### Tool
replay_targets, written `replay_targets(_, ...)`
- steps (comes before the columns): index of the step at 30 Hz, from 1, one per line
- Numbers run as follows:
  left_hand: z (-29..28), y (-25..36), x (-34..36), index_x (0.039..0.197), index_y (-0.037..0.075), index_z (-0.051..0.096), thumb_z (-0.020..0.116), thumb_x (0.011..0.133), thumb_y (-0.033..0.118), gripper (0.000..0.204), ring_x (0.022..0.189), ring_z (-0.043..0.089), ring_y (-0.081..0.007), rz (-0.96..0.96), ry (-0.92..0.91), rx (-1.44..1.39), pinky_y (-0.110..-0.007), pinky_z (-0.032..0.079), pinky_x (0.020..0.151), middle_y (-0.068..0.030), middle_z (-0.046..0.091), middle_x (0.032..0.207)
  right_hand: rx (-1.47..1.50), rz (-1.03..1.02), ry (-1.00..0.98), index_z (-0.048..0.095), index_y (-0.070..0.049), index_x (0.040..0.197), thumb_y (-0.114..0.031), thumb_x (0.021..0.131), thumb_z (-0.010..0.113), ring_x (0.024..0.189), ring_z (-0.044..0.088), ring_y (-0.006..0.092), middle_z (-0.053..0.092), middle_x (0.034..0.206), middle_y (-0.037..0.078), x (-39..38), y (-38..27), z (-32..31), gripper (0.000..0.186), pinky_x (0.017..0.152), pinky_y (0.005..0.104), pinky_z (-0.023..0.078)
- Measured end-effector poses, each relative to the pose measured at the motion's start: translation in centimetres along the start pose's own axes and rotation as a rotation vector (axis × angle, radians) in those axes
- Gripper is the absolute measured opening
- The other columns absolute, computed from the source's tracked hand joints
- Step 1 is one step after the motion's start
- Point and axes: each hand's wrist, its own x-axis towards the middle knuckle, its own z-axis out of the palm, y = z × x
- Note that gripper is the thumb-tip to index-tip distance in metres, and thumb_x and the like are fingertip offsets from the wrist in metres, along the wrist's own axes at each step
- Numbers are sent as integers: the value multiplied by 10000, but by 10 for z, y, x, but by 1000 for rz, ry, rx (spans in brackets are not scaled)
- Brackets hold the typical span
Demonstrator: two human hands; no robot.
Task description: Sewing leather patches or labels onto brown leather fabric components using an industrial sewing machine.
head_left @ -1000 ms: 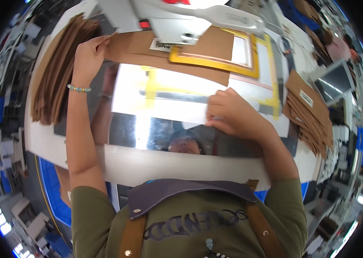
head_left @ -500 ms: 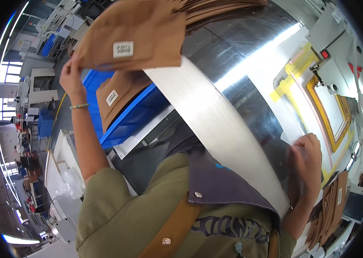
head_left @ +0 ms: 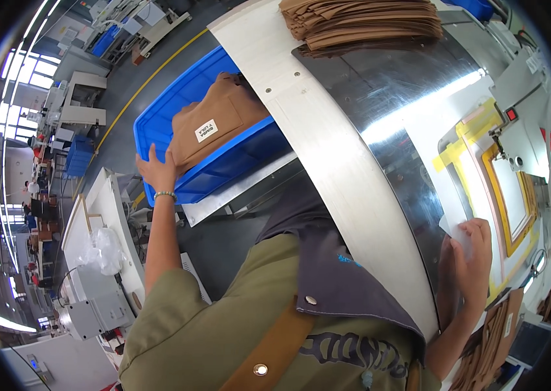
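My left hand (head_left: 157, 169) is at the near end of a blue plastic bin (head_left: 191, 189), fingers spread, its thumb side by the edge of a brown fabric piece. That brown fabric piece (head_left: 223, 117) lies in the bin and bears a white sewn label (head_left: 206, 130). At the right, my right hand (head_left: 474, 251) pinches a small translucent white sheet (head_left: 458, 238) above the edge of the machine bed. The sheet's lower part is hidden by the fingers.
A stack of brown fabric pieces (head_left: 363, 26) sits at the far end of the shiny metal table (head_left: 380, 98). A sewing machine with a yellow clamp frame (head_left: 507, 195) stands at the right. More brown pieces (head_left: 489, 345) hang at lower right. A white table (head_left: 103, 202) is at the left.
The labelled brown piece that my left hand held up over the table edge now lies in the bin, and the hand has let go. The right hand stays nearly in place.
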Motion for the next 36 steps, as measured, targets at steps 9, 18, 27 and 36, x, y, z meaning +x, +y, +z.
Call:
replay_targets(9, -111, 270, -14, 1374, -101, 644, 596, 1104, 129, 358, 1377, 601, -294, 743, -385, -1198, -427, 459, 1181, -248, 581, 1503, -104, -125, 86, 703, -28, 1117, -120, 900, 736, 1096, 642, 385, 673, 1161, 161, -1, 5, -12, 239, 951, 443, 517)
replay_targets(18, -218, 377, -140, 1141, 16, 754, 699, 952, 7, 197, 1013, 729, -364, 2162, -1445, -1557, -427, 582, 878, -147, 760, 1040, 252, 134, -208, 720, -32, 1093, -173, 1005, 697, 1007, 702, 362, 720, 1060, 133, -138, -127, -9, 168, 858, 477, 564)
replay_targets(27, -220, 333, -188, 1463, 17, 635, 630, 1067, 171, 425, 1383, 587, -415, 2439, -1801, -773, -457, 468, 1163, -214, 634, 1492, -22, 691, -211, 739, -17, 1207, -201, 1052, 632, 1185, 660, 356, 684, 1269, 147, -220, -183, 96, 263, 976, 475, 553)
replay_targets(36, -200, 314, -221, 1447, -93, 609, 512, 1124, 513, 694, 1479, 490, -450, 2335, -1526, -750, -457, 366, 1244, -320, 569, 1523, 116, 574, 90, 651, -20, 1443, -369, 1101, 573, 1473, 425, 469, 512, 1513, 271, -204, -142, 160, 494, 1241, 567, 347)
